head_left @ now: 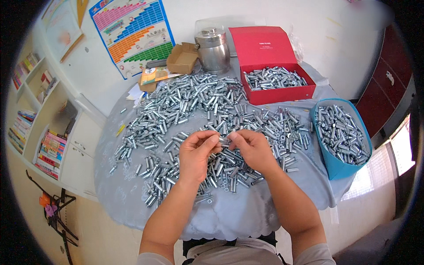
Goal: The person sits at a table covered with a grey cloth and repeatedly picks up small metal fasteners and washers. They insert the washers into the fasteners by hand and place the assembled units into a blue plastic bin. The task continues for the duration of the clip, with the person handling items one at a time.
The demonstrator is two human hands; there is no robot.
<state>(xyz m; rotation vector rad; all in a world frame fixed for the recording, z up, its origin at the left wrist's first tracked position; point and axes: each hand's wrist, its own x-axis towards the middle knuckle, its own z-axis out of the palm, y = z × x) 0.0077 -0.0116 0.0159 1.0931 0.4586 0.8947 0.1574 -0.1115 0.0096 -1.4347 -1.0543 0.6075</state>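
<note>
My left hand (197, 152) and my right hand (251, 148) meet over the middle of a round table covered in a grey cloth (234, 212). Together their fingertips pinch one small silver metal sleeve bolt (224, 141), held just above the table. A wide heap of the same silver bolts and loose washers (185, 104) spreads across the cloth under and beyond both hands. Which hand bears most of the bolt I cannot tell.
A red box (279, 93) with its lid up holds several bolts at the back right. A blue tub (338, 165) full of bolts hangs at the right edge. A steel canister (213, 51) and a small cardboard box (182, 58) stand at the back. Bookshelves (39, 128) line the left wall.
</note>
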